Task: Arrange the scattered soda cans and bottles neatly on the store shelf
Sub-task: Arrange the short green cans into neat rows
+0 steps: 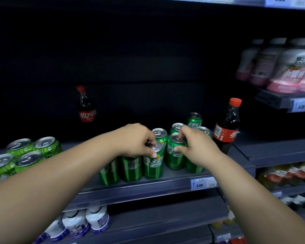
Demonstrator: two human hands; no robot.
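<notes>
Several dark green soda cans stand bunched on the grey shelf. My left hand grips the top of a front green can, fingers on its lid and thumb on its side. My right hand grips the neighbouring green can the same way. More green cans stand behind, partly hidden by my hands. A cola bottle with a red cap stands upright just right of the cans. A second cola bottle stands far back on the left.
Light green cans sit in a cluster at the shelf's left end. A price tag hangs on the shelf edge. White bottles fill the shelf below. Pink-and-white bottles stand on the upper right shelf, orange drinks at lower right.
</notes>
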